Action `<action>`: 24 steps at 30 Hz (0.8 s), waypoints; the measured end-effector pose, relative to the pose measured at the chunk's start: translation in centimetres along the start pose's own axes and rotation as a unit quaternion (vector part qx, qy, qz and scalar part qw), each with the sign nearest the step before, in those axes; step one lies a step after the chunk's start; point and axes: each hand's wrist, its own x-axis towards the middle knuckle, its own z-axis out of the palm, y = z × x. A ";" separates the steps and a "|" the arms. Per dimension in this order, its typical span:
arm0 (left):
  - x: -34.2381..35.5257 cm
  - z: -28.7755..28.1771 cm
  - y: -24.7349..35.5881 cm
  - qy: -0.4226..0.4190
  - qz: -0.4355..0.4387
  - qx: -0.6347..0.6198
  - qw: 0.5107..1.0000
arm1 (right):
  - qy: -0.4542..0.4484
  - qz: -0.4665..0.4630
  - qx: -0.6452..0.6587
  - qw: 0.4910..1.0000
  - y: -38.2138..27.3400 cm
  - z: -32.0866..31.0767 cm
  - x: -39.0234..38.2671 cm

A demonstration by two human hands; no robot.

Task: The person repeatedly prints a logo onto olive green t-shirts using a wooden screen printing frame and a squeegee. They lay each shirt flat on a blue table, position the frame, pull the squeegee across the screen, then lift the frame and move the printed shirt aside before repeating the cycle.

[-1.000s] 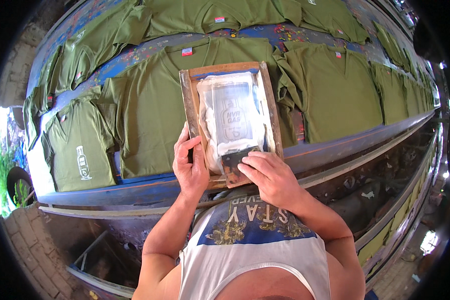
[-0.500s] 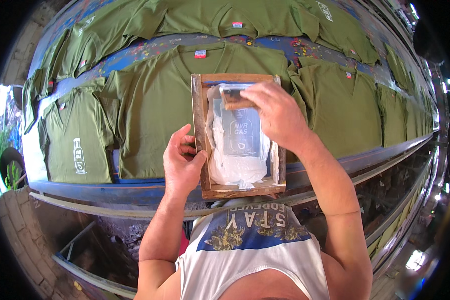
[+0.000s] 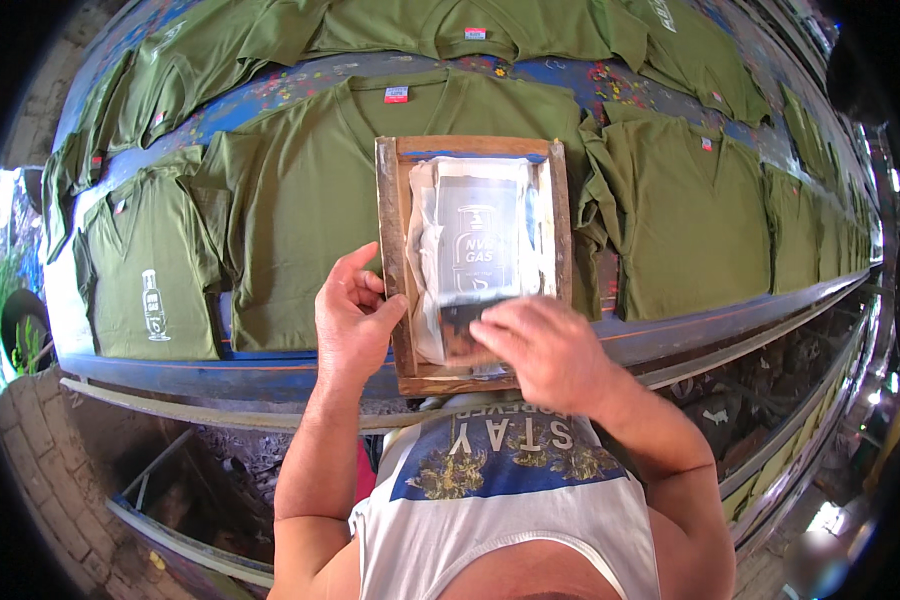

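A wooden-framed printing screen (image 3: 470, 146) lies on an olive V-neck T-shirt (image 3: 290, 240), with white ink around its pale stencilled bottle design. My left hand (image 3: 355, 320) is closed against the frame's left side, thumb on the wood. My right hand (image 3: 545, 355) grips a dark squeegee (image 3: 455, 325), slightly blurred, at the lower part of the screen inside the frame. On the shirt to the left (image 3: 170, 280) a white bottle-shaped print shows.
More folded olive shirts (image 3: 695, 210) lie in rows on a long, paint-spattered blue table (image 3: 270, 368), some in a back row (image 3: 410, 25). A metal rail (image 3: 180, 408) runs along the near edge, with a dark under-space below it.
My right hand with the squeegee went from the screen's lower end up to its top half a second ago, and is now back down low. My left hand stays at the frame's left side.
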 end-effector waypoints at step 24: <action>0.8 -0.3 -1.0 -0.026 0.029 -0.006 0.999 | 0.047 0.002 -0.062 0.997 2.0 0.1 1.3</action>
